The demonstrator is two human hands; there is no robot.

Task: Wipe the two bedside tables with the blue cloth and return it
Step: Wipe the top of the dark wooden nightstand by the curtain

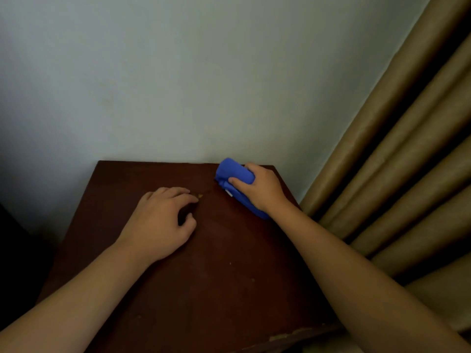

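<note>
At the far left a dark, unlit area borders the pale wall (178,72), which runs behind the bedside table (229,289). The table's dark reddish-brown wooden top reaches from its left edge, where the left forearm crosses it, back to the rear edge against the wall. The left hand (160,222) rests palm down on the top left of centre, fingers loosely curved with the tips touching the wood, holding nothing. Just beyond its fingertips lies 1 small yellowish speck (200,196). Bare wood lies open between the 2 hands and across the near half of the top, where a few pale flecks show; the front edge is chipped (288,336) at the near right.

The right hand (260,191) sits at the rear right corner, fingers and thumb curled around the bunched blue cloth (233,174), which is pressed onto the top close to the rear and right edges. Tan curtains (395,161) hang in folds just beside the table's right side.
</note>
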